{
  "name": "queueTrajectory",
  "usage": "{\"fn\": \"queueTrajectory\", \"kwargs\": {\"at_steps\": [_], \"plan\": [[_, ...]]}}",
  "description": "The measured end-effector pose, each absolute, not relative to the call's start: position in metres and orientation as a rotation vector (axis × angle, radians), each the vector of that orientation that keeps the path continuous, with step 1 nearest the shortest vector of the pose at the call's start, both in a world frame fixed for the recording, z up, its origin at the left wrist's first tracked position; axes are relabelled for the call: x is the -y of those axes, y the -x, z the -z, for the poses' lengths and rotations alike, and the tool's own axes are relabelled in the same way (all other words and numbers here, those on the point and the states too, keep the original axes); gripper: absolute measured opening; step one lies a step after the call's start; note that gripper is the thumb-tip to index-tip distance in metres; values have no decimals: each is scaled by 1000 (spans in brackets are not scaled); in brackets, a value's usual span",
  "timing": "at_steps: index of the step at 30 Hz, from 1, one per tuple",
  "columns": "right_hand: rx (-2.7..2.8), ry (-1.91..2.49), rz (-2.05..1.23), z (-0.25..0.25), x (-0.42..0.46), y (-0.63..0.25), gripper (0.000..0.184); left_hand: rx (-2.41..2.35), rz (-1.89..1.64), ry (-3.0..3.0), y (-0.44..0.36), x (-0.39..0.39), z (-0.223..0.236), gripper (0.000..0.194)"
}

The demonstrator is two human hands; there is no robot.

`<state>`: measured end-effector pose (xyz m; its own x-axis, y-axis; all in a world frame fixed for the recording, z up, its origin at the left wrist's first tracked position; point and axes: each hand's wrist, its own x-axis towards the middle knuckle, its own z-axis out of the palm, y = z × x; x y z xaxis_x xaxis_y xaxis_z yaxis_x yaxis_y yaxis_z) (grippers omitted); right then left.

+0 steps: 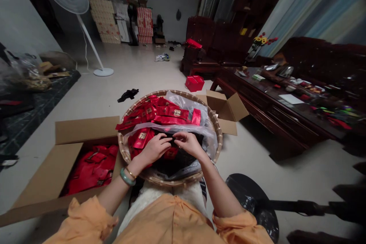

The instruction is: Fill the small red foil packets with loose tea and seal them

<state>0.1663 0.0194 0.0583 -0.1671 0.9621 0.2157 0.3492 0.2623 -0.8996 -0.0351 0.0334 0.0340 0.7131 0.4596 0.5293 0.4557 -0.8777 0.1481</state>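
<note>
A round woven bamboo basket (160, 92) sits in front of me, holding many red packets with gold labels (171, 114) and a sheet of clear plastic (183, 129). My left hand (156, 148) and my right hand (187, 144) meet above a dark heap (174, 166) in the basket's near half. Their fingertips nearly touch, curled inward, and I cannot tell whether they pinch anything. A green bangle (127, 177) circles my left wrist. To the left, an open cardboard box (85, 133) holds red bags (91, 169).
An open carton (225, 108) stands behind the basket, near a red box (194, 83) on the tiled floor. A dark wooden table (274, 99) with scattered items runs along the right. A black cloth (127, 95) lies nearby, and a black bag (251, 202) sits at my lower right.
</note>
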Motion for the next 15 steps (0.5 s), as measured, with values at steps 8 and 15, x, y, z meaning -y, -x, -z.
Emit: {"fn": "queueTrajectory", "kwargs": {"at_steps": [8,15], "plan": [[2176,1234,-549,-63,2,-167,16,-778,-916,-2884,35,-31,-37,15],[2117,1230,-669,-57,-4,-165,17,-773,-908,-2887,37,-29,-36,12]]}}
